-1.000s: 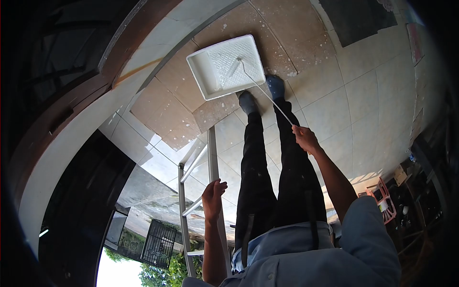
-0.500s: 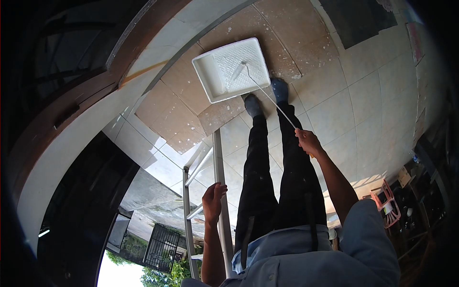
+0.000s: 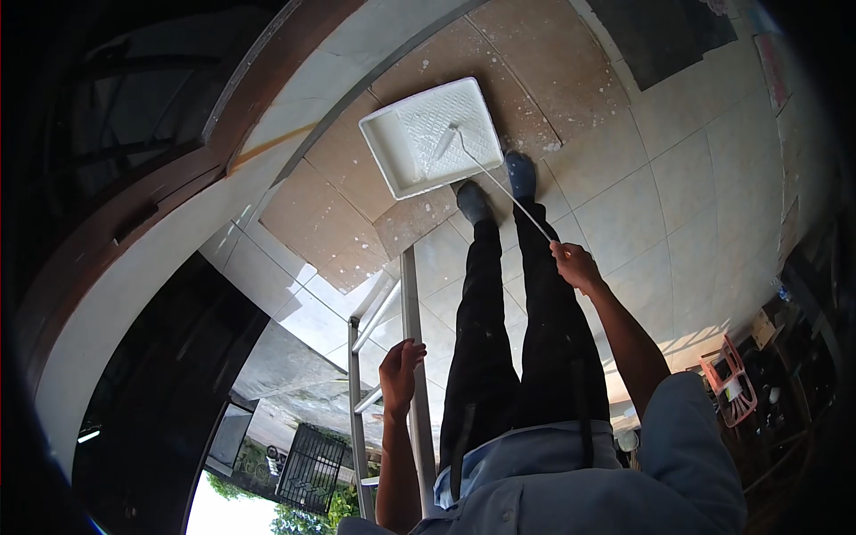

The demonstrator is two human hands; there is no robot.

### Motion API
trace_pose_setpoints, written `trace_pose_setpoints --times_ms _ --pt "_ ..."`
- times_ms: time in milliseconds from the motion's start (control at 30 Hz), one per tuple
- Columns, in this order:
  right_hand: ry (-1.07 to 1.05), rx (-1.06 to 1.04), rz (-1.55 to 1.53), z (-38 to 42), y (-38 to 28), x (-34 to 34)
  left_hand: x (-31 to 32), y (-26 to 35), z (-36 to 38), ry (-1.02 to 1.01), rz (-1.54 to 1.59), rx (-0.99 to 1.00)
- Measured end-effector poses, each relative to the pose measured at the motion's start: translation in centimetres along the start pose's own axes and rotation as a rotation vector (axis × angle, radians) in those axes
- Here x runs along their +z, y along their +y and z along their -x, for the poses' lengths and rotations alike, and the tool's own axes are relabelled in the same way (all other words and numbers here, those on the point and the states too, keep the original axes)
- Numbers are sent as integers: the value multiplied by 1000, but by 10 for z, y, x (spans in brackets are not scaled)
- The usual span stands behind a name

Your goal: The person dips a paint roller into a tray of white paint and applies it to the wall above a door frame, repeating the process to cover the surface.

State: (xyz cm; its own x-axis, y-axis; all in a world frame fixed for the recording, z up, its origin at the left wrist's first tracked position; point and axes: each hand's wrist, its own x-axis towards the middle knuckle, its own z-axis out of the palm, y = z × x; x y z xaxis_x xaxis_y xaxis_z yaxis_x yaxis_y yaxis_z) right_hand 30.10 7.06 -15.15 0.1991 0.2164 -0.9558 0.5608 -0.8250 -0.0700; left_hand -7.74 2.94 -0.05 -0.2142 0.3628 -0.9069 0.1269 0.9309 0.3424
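Observation:
A white paint tray [image 3: 382, 159] lies on paint-spotted brown cardboard. On its ribbed slope rests a small white roller [image 3: 445, 143], joined to a long thin metal rod. My right hand [image 3: 576, 266] is closed round the handle end of that rod, in front of my right leg. My left hand [image 3: 401, 367] is beside the upright rail of a metal ladder [image 3: 411, 308], its fingers curled; whether it touches the rail or holds anything cannot be made out.
Brown cardboard [image 3: 330, 192] covers part of the tiled floor [image 3: 615, 187]. A dark mat [image 3: 664, 40] lies at the top right. At the right is a pink chair [image 3: 733, 383]. A black metal gate [image 3: 310, 468] shows at the lower left.
The view has shifted slightly, so the tray and roller appear a little lower. The roller stays on the tray's slope, and both hands keep nearly the same pose.

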Motion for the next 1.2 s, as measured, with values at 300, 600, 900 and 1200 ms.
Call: trace_pose_setpoints --times_ms 300,600,900,1200 --pt "10 -322 5 -42 -23 3 37 20 4 -34 -69 17" --pt "-345 -199 -336 67 -36 -72 135 71 -59 -168 -129 136" --pt "-220 -421 -339 93 -72 -87 210 175 -100 -344 198 67" --pt "-253 -492 -369 120 -102 -64 188 202 -86 -241 280 189"
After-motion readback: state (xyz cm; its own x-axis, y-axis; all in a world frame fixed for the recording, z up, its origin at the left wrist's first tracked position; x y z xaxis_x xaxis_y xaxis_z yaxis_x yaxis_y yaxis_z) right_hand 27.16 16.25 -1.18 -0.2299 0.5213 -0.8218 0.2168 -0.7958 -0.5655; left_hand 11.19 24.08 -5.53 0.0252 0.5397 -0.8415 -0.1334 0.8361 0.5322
